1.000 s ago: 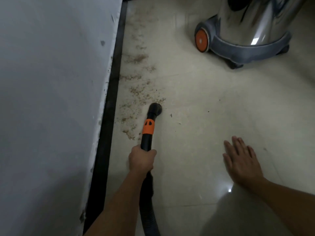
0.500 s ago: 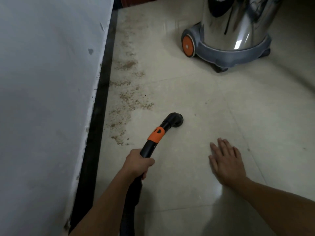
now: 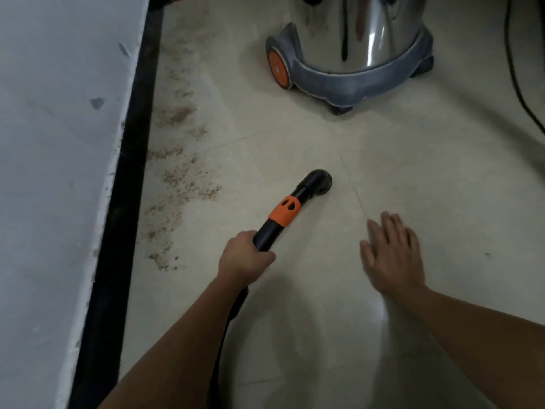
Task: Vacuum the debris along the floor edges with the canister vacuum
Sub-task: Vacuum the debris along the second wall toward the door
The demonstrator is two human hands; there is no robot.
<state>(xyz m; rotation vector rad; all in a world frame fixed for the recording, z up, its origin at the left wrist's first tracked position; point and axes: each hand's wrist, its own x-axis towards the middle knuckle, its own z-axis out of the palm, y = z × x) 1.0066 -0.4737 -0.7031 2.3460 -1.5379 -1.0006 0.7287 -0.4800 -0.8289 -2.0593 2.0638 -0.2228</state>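
My left hand [image 3: 243,258] is closed around the black vacuum hose wand [image 3: 267,231], which has an orange collar [image 3: 284,212]. Its round nozzle [image 3: 320,181] rests on the pale tile, pointing up and to the right, away from the wall. Brown crumbly debris [image 3: 180,184] lies scattered along the black baseboard [image 3: 129,178] to the left of the nozzle. The steel canister vacuum [image 3: 354,51] with a grey base and an orange wheel stands at the top centre. My right hand [image 3: 392,252] hovers flat and empty over the floor, right of the wand.
A white wall [image 3: 56,172] fills the left side above the baseboard. A black cable [image 3: 519,84] runs down the floor at the far right. The hose trails back under my left forearm.
The nozzle has swung right, away from the debris strip, and now sits out on the tile. My view has shifted, bringing the canister lower in frame. My right hand stays flat.
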